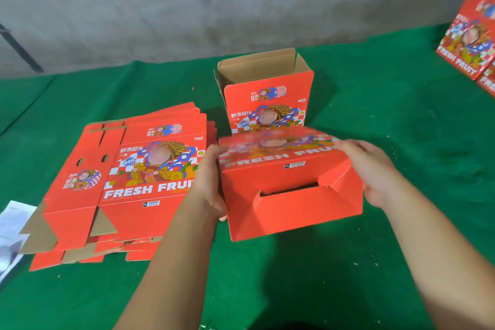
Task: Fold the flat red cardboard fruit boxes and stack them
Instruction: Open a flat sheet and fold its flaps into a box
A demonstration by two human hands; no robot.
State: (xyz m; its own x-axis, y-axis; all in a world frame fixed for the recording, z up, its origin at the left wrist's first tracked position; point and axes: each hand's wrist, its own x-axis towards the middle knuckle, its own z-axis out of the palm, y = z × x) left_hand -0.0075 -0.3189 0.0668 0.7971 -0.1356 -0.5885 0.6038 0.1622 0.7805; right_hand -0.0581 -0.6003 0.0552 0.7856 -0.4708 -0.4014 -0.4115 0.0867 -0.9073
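Note:
I hold a red fruit box (292,195) in the air above the green table, its folded bottom flaps turned toward me and its printed side blurred. My left hand (211,182) grips its left end, fingers curled round the edge. My right hand (372,169) holds the right end, fingers wrapped over the side. Behind it stands a folded red box (267,99), upright with its top flaps open. A pile of flat red boxes (126,182) lies to the left.
Folded red boxes (471,35) are stacked at the far right edge. White papers (13,225) lie at the left edge. The green cloth table (321,276) meets a grey wall (214,2) behind. Small scraps dot the cloth.

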